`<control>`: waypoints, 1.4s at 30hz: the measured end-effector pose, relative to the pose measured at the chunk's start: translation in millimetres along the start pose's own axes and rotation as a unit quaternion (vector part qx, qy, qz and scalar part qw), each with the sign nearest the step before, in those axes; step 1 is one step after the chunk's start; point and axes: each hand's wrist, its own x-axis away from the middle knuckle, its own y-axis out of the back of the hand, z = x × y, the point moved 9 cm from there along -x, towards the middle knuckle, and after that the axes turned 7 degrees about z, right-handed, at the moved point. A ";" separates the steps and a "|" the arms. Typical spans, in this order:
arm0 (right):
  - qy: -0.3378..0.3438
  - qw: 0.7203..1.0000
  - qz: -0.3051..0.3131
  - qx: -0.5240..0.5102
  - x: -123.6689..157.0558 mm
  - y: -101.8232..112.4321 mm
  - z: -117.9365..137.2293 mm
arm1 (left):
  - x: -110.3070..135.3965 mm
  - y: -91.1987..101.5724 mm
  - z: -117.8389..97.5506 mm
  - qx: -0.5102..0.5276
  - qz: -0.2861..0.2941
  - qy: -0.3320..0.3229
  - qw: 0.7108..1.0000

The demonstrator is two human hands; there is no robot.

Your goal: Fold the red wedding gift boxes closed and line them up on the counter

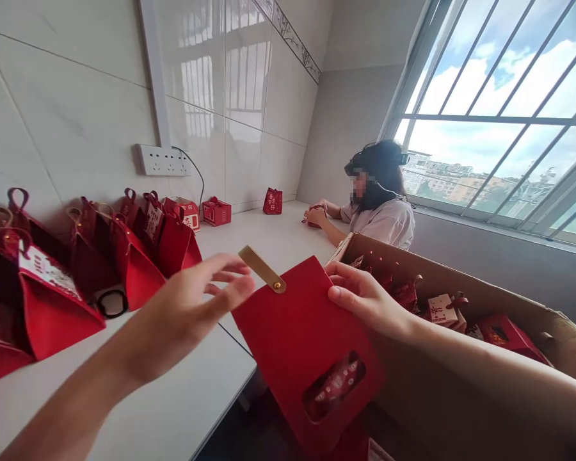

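Note:
My right hand [365, 301] grips the upper right edge of a flat red paper gift bag [307, 346], thumb on its front. The bag has a tan strap with a brass stud [263, 269] at its top and a small clear window low on its face. It hangs tilted in the air between the white counter and a cardboard box. My left hand [192, 307] hovers just left of the bag's top corner, fingers spread and reaching toward the strap, holding nothing.
Several finished red gift bags [139, 256] stand along the white counter [173, 410] on the left, below a wall socket strip [163, 160]. An open cardboard box [547, 320] with more red bags sits on the right. Another person [379, 205] works at the far end.

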 end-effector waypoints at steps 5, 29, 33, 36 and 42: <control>-0.016 1.000 0.014 -0.006 -1.7 -0.1 -11.4 | -0.2 -55.5 -0.1 0.120 0.186 0.032 0.975; -0.024 0.947 -0.311 -0.073 23.0 152.7 -38.2 | -12.9 -65.9 38.8 -0.074 0.101 0.036 0.992; -0.088 0.906 -0.414 0.018 53.4 208.3 -50.9 | -18.0 -107.8 83.1 -0.284 0.127 0.012 0.950; -0.148 0.888 -0.433 0.040 73.0 232.1 -70.2 | -16.8 -130.7 106.7 -0.309 0.119 -0.002 0.943; -0.218 0.867 -0.431 0.125 84.1 266.6 -80.4 | -12.9 -139.7 110.7 -0.331 0.099 -0.040 0.938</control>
